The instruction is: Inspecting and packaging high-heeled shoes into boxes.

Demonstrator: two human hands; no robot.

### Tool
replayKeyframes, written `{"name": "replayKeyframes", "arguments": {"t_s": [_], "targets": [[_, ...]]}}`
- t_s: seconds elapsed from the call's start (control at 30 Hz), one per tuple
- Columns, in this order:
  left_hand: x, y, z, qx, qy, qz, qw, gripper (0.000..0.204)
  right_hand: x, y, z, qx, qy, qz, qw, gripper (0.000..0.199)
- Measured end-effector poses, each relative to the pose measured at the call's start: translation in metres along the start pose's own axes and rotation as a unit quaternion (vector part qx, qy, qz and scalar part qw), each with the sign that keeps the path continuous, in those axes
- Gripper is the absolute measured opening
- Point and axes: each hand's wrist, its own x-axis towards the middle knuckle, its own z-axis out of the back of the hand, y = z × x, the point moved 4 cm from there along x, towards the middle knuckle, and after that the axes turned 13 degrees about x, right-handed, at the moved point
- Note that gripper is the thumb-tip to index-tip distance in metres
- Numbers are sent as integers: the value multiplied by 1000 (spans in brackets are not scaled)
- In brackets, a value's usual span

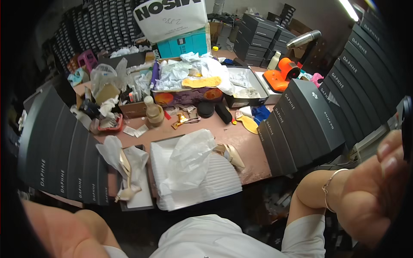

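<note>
My right hand [363,200], with a thin bracelet at the wrist, is raised close to the camera at the right. Its fingers are curled beside a dark rounded edge [406,129]; what they grip is hidden. My left hand [60,230] is large at the lower left, its fingers out of sight. On the table before me lies a pad of white ribbed paper [221,182] with a crumpled tissue sheet [189,157] on it. A beige-gold shoe [233,157] lies at its right edge. Another pale shoe [126,172] rests on tissue in an open dark shoebox [144,198].
Stacked dark shoeboxes flank me at left [60,150] and right [301,124]. Behind the papers stand a glue bottle [155,112], a carton of crumpled paper [185,96] and an orange stand [279,79] with a heat gun [303,39]. A yellow insole [248,124] lies near the right stack.
</note>
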Motion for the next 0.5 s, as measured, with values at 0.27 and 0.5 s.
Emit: {"name": "replayKeyframes", "arguments": {"t_s": [0.27, 0.5], "targets": [[-122, -43, -139, -184, 74, 405, 892, 44, -262, -135, -111, -104, 28, -485, 868, 56], [-251, -115, -309, -70, 559, 294, 772, 34, -448, -150, -163, -98, 101, -692, 708, 58]]}}
